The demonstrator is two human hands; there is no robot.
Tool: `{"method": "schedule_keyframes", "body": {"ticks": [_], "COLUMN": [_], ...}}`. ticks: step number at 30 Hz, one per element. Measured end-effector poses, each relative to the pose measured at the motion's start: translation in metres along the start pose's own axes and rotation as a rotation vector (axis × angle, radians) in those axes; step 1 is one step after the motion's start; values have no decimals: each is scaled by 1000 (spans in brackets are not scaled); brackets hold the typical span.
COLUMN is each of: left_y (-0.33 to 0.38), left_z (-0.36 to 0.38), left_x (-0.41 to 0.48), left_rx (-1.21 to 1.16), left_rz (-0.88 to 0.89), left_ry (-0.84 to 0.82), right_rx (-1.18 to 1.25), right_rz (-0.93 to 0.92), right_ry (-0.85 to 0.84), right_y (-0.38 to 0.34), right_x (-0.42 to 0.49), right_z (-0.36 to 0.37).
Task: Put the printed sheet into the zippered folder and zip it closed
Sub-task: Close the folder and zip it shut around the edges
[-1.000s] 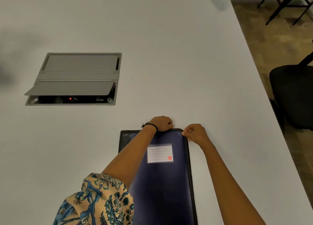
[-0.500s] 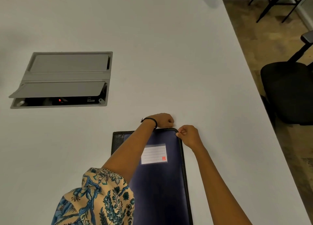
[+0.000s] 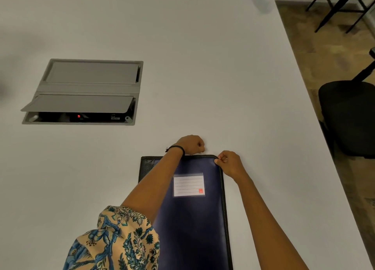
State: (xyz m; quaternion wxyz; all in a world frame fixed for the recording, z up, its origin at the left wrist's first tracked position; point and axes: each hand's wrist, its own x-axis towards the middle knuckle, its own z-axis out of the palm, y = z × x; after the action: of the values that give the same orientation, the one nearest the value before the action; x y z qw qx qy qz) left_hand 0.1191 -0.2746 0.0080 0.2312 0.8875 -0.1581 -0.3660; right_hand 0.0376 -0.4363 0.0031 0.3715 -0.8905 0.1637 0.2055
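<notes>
The zippered folder (image 3: 194, 219), dark blue with black stitched edging and a white lined label (image 3: 188, 184), lies flat on the white table in front of me. My left hand (image 3: 191, 145) is fisted on the folder's far edge, near its middle. At the far right corner my right hand (image 3: 229, 164) pinches the zipper edge with fingers closed; the pull itself is hidden under them. My left forearm crosses the folder's left half. No printed sheet is visible.
The white table (image 3: 203, 66) stretches far ahead. A grey cable hatch (image 3: 85, 91) with one flap raised is set into it at the left. Its right edge runs diagonally; beyond it a black chair (image 3: 349, 117) stands on the floor.
My right hand has stayed at the folder's far right corner and my left hand on the far edge; only the camera has shifted slightly.
</notes>
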Motion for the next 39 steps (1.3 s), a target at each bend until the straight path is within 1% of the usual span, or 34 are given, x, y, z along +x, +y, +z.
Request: {"method": "schedule_keyframes", "body": {"ticks": [5,11,16,21,25,30,32,37,39], "left_y": [-29,-61,-94,-127,-154,-151,-148,-141,-138], "left_z": [-10,-15,-24,-34,-37,-27,-21,-8,-3], "left_x": [-17,-40,-62,-84,-106,-118,-121,-132,-138], "left_rx": [-35,-62,-26,-27,-117,-183,-213,-358,-377], "left_rz": [-38,-65,-88,-169,-262,-309,-323,-325,-338], "left_ry": [10,66,112,152,174,277,309,283,283], "right_rx": [38,46,68,75,70,102,150,225,242], "right_rz": [13,12,29,41,45,62,86,151,171], "right_ry": [10,4,13,25,43,87,97,97,106], "right_y": [1,0,-2,-4,-4,-5,0,21,31], "right_x": [0,-3,-4,-6,-8,-16,-23,-61,-82], "right_z": [0,-2,-1,-1,1,4,4,9,14]}}
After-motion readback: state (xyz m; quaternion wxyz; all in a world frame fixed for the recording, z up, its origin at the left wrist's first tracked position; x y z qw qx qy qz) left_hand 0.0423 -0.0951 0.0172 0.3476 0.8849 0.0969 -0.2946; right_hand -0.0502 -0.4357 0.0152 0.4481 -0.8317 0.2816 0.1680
